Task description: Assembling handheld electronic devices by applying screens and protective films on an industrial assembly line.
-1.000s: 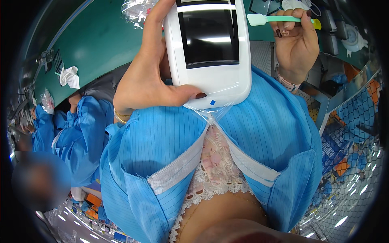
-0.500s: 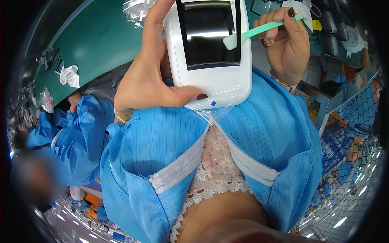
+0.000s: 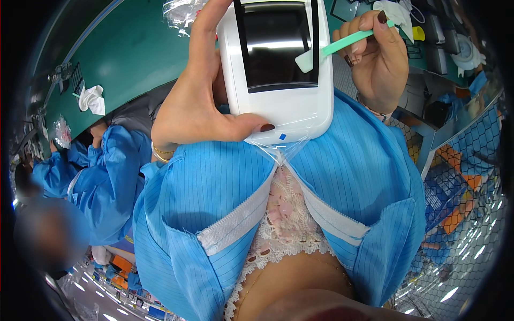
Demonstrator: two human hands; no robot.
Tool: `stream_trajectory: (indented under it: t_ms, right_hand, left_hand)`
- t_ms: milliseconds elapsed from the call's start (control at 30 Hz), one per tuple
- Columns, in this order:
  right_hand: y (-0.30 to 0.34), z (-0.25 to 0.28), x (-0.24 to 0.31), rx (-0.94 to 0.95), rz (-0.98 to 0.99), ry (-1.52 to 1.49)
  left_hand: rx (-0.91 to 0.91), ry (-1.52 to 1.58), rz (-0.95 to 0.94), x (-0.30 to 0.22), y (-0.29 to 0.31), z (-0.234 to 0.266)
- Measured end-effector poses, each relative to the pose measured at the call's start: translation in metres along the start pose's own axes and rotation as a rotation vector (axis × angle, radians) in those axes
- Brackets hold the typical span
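Observation:
My left hand [image 3: 201, 96] is closed round the left side of a white rounded device [image 3: 289, 109] with a glossy black panel [image 3: 276, 48]. My left thumb presses on its near end, beside a small blue square mark [image 3: 282, 137]. Clear plastic film [image 3: 281, 151] sticks out from that near end. Between the thumb and fingers of my right hand [image 3: 380, 59] is a mint-green plastic scraper [image 3: 348, 43]. Its pale flat blade lies over the right part of the black panel; whether it touches I cannot tell. The device's far end is cut off by the picture's upper edge.
A green work table [image 3: 134, 59] stretches behind and to the left, with a crumpled white cloth [image 3: 92, 100] and clear plastic bags [image 3: 181, 13]. Another person in blue workwear [image 3: 110, 182] sits at left. Black wire mesh [image 3: 460, 214] stands at right; a white tape roll [image 3: 468, 52] lies far right.
The scraper in my right hand has shifted very slightly, its blade a little lower over the panel. My left hand and the device stay in place.

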State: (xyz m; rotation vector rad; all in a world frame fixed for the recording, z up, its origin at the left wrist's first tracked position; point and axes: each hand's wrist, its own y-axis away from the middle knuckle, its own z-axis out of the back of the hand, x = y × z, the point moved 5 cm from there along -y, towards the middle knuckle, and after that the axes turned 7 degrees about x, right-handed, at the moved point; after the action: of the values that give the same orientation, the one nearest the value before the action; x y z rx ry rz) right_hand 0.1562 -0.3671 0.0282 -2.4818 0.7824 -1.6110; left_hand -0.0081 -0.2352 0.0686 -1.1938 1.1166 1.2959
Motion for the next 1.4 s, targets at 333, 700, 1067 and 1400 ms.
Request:
stream_trajectory:
  t_ms: [333, 700, 1067, 1400]
  right_hand:
    - [0.000, -0.004, 0.000, 0.064, -0.019, -0.001]
    - [-0.005, -0.002, 0.001, 0.045, -0.016, -0.022]
    - [0.000, 0.001, -0.003, -0.278, 0.001, -0.138]
    - [0.000, 0.013, -0.004, -0.085, 0.047, -0.111]
  left_hand:
    - [0.101, 0.151, -0.132, 0.023, 0.005, 0.013]
    - [0.120, 0.165, -0.176, 0.021, 0.002, 0.015]
    - [0.005, -0.069, -0.062, 0.002, -0.001, 0.001]
    - [-0.068, -0.096, 0.017, -0.003, 0.003, 0.006]
